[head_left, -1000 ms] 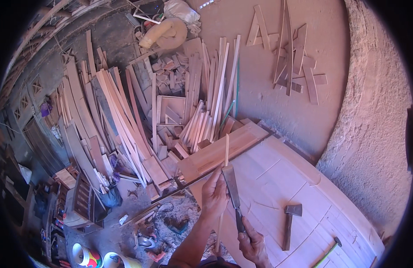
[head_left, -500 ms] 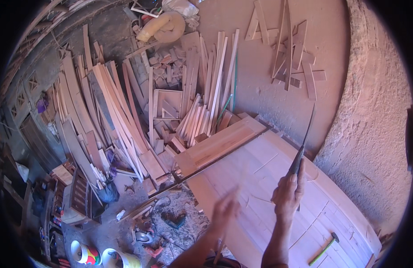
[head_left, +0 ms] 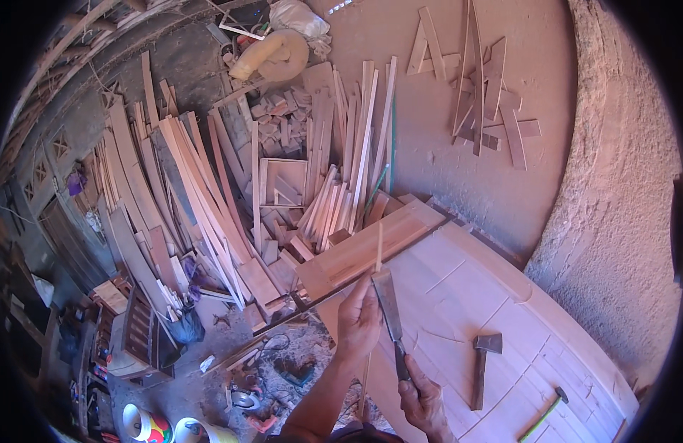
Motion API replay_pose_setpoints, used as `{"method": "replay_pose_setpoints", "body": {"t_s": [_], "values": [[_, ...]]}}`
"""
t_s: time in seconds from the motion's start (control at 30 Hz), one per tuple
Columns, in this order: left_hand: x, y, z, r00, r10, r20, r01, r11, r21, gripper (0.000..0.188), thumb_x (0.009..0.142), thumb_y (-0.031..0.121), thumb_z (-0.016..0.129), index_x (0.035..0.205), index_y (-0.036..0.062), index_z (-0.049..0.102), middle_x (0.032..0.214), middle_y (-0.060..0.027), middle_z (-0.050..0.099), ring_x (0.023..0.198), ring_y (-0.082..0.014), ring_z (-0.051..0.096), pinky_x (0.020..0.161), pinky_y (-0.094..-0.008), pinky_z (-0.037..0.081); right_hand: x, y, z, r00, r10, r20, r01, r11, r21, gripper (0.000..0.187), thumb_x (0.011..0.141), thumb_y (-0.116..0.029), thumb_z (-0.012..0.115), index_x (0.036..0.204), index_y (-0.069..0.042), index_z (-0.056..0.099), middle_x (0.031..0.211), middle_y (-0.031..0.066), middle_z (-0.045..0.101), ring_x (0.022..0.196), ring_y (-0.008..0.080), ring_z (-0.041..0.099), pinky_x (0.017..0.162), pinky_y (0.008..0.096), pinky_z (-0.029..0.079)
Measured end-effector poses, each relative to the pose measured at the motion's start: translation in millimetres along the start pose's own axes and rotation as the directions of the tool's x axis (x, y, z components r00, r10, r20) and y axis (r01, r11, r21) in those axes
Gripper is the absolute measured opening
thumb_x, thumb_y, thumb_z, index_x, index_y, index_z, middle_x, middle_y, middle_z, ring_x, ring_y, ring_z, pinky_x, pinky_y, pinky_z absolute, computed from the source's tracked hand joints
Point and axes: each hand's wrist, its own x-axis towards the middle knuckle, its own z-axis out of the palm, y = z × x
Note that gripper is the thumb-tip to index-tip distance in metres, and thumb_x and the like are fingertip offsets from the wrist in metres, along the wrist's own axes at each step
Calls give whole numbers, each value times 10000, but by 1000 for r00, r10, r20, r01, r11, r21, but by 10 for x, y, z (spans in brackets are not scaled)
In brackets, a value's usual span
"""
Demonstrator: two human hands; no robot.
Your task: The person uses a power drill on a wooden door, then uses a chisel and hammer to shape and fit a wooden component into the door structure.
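Note:
My left hand (head_left: pixel 358 321) is closed around a thin wooden strip (head_left: pixel 380 247), held upright with its tip showing above the fingers. In my right hand (head_left: pixel 424 399) is a wide-bladed chisel (head_left: pixel 386 299), gripped by its dark handle. The blade slants up and leftward, its end beside the strip and my left fingertips. Both hands are over the near left part of a large pale wooden panel (head_left: pixel 437 295). A hammer with a wide dark head (head_left: pixel 489 342) and wooden handle lies on the panel, right of my right hand.
A small green-handled hammer (head_left: pixel 546 413) rests farther right on the panel. Beyond the panel's far left end lies a board (head_left: pixel 371 247). Many planks (head_left: pixel 197 184) lean behind. Power tools and cables litter the floor near white buckets (head_left: pixel 146 424). A wall (head_left: pixel 496 199) stands behind the panel.
My right hand has moved down and left, swinging the chisel from pointing up-right to up-left. My left hand has risen slightly beside the blade. The dark-headed hammer is now uncovered.

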Motion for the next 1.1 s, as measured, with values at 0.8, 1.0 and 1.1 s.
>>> {"method": "replay_pose_setpoints", "body": {"t_s": [0.8, 1.0, 1.1], "values": [[-108, 306, 4, 960, -278, -40, 254, 918, -305, 437, 1072, 293, 436, 1433, 47, 445, 704, 6, 466, 422, -50, 376, 360, -201, 322, 43, 184, -56, 999, -49, 8, 47, 987, 154, 607, 978, -50, 546, 1544, -108, 335, 782, 14, 576, 542, 75, 528, 515, 244, 489], [-131, 170, -23, 981, -175, -84, 163, 978, -129, 425, 1075, 239, 448, 1467, 74, 439, 746, 25, 492, 516, -40, 408, 439, -182, 355, -25, 151, -30, 996, -44, 71, 49, 997, -65, 577, 957, -46, 580, 1507, -91, 412, 759, 54, 615, 577, 106, 576, 548, 276, 490], [-155, 240, 80, 977, -167, -131, 159, 985, -68, 395, 1071, 183, 459, 1446, 62, 474, 767, 44, 514, 573, -26, 423, 482, -169, 361, 10, -61, 19, 985, -167, 32, 170, 970, -173, 553, 942, -53, 601, 1475, -57, 451, 738, 78, 622, 606, 128, 588, 574, 297, 487]]}}
